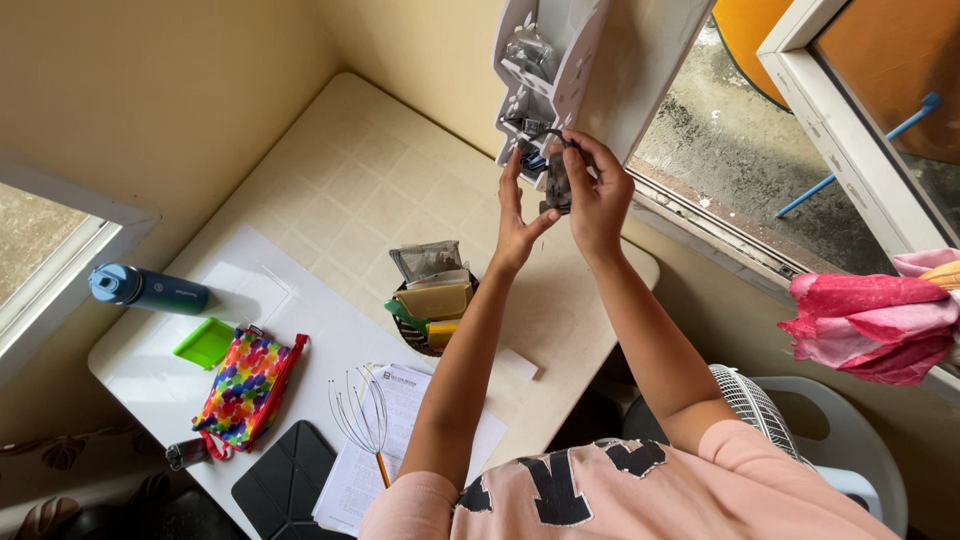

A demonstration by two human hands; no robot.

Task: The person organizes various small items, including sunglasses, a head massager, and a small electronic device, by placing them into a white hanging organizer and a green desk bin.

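**A:** Head view, status of your hands?

**B:** Both up at the white wall organizer, lower tier. My right hand has its fingers pinched on a small dark, shiny packet, held upright so it lines up with the pocket opening. My left hand is flat, fingers pressed together and pointing up, just beside the packet. It reads as a guide or backstop; I can't tell if it touches the packet.

**A:** Where is the packet relative to the organizer?

**B:** At the bottom edge of it, touching or just in front of the lower pocket. Other small dark items sit in that pocket, and a crinkled silvery one is in the tier above.

**A:** Why arms that high?

**B:** The organizer hangs on the wall by the window frame, above the tabletop, so I reach over it.

**A:** Tabletop contents?

**B:** A round tub of packets and a yellow block below my left forearm, near. Further left: a blue bottle lying on its side, a green tray, a multicolour pouch, a wire head massager on printed papers, and a dark folded case. All well apart from my hands.

**A:** Anything else?

**B:** A pink cloth at the right edge and a white fan below.
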